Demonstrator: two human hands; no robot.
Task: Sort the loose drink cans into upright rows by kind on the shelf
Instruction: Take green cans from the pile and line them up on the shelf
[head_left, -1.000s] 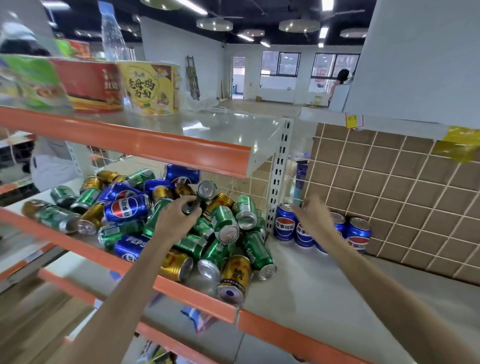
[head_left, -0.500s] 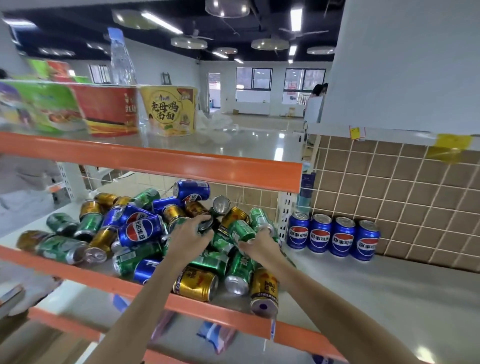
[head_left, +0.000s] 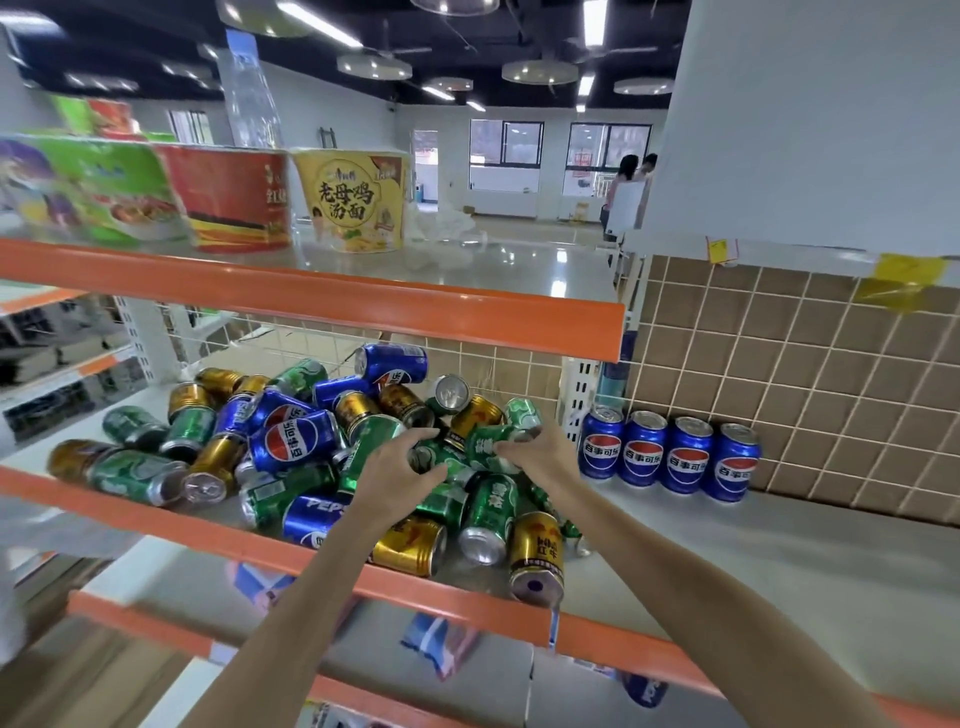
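A loose pile of green, gold and blue cans (head_left: 291, 447) lies on its side across the left half of the middle shelf (head_left: 779, 561). My left hand (head_left: 397, 470) curls round a green can (head_left: 431, 457) near the top of the pile. My right hand (head_left: 540, 452) grips another green can (head_left: 488, 441) just beside it. Several blue Pepsi cans (head_left: 670, 454) stand upright in a row against the tiled back wall at the right. A gold can (head_left: 535, 556) and a green can (head_left: 488, 514) lie near the shelf's front edge.
The orange front lip (head_left: 415, 587) runs below the pile. An upper shelf (head_left: 363, 306) with noodle tubs (head_left: 353, 202) hangs just above the cans. A brown tiled wall (head_left: 805, 374) backs the right side. Two people (head_left: 631, 187) stand far off.
My right hand left the upright blue cans and came left into the pile, taking hold of a green can. My left hand stayed in the pile, and the view shifted right.
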